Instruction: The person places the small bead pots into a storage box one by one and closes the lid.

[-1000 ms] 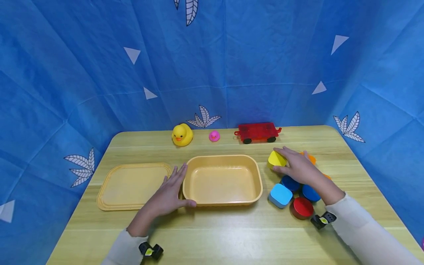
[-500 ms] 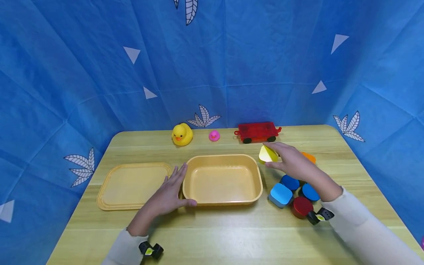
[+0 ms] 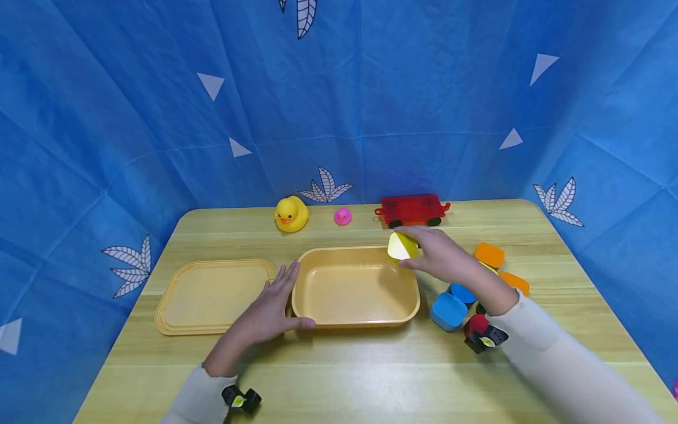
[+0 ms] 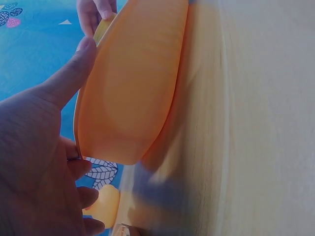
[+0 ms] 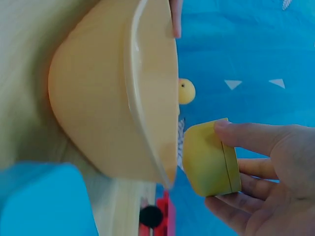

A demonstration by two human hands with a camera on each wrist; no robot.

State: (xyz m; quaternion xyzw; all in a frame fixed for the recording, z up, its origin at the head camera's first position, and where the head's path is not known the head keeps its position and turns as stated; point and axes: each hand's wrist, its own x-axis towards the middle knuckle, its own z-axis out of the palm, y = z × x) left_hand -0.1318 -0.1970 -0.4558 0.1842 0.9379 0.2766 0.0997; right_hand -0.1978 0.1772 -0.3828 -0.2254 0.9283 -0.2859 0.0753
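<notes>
In the head view my left hand (image 3: pixel 269 309) rests with spread fingers against the left end of a beige plastic bin (image 3: pixel 349 300), its thumb near the front corner. The left wrist view has that thumb lying along the bin's rim. My right hand (image 3: pixel 442 256) pinches a small yellow box (image 3: pixel 401 247) between thumb and fingers, over the bin's far right corner. A seam runs round the yellow box (image 5: pixel 211 160) near my fingers in the right wrist view, where it is held just beyond the bin's rim.
Right of the bin lie light blue (image 3: pixel 449 312), darker blue (image 3: pixel 463 293), red (image 3: pixel 475 325) and orange boxes (image 3: pixel 489 255). A flat beige lid (image 3: pixel 212 297) lies at left. Along the back stand a yellow duck (image 3: pixel 291 214), a pink duck (image 3: pixel 342 217) and a red wagon (image 3: pixel 410 210).
My right hand has lifted the yellow box from the group at right and carried it left to the bin's far right corner, tilting it. The left hand has stayed put.
</notes>
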